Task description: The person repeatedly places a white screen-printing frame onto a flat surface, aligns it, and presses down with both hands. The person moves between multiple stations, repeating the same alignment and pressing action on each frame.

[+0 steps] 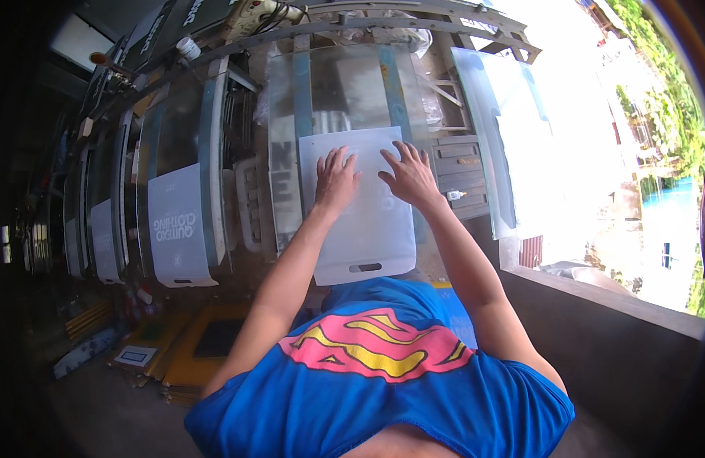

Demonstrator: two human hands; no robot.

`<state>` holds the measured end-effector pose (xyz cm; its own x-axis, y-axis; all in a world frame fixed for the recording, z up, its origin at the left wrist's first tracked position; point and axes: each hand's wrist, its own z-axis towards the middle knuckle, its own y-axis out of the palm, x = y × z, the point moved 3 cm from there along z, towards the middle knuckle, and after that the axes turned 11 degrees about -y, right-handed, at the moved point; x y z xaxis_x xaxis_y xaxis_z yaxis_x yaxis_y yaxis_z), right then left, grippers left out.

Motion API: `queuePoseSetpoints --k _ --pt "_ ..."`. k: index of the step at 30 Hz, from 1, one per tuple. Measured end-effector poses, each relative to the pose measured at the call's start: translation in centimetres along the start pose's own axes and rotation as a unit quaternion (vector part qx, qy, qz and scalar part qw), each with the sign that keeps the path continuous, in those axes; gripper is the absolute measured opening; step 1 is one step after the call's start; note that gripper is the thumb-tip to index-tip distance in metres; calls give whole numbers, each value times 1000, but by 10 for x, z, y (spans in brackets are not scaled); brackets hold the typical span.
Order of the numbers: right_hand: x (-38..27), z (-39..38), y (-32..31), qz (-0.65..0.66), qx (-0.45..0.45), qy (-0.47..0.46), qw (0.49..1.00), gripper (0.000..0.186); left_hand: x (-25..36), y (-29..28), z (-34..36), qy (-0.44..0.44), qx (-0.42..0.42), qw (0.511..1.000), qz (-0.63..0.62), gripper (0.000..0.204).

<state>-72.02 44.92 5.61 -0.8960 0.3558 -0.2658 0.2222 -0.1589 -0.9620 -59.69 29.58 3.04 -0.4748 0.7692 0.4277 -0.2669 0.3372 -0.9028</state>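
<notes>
A white flat plastic bag [360,229] with a cut-out handle at its near end lies on a glass printing board [284,198] with blue strips and large faint letters under it. My left hand [337,177] rests on the bag's upper left part with its fingers apart and slightly bent. My right hand [406,172] rests on its upper right part, fingers spread. Neither hand grips anything.
More boards with printed white bags [177,244] stand in a row to the left. A glass pane [478,114] leans at the right, beside a small bottle [452,195] and a concrete ledge [581,298]. A metal rail [352,23] runs behind. Yellow-framed screens [192,359] lie low at the left.
</notes>
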Motion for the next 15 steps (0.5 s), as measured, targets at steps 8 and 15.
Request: queuePoseSetpoints --k 8,15 --pt "113 -134 -65 -1 25 87 996 58 137 46 -43 67 -29 989 -126 42" --pt "276 -256 -118 1 97 197 976 43 283 128 -52 -35 -114 958 -260 33"
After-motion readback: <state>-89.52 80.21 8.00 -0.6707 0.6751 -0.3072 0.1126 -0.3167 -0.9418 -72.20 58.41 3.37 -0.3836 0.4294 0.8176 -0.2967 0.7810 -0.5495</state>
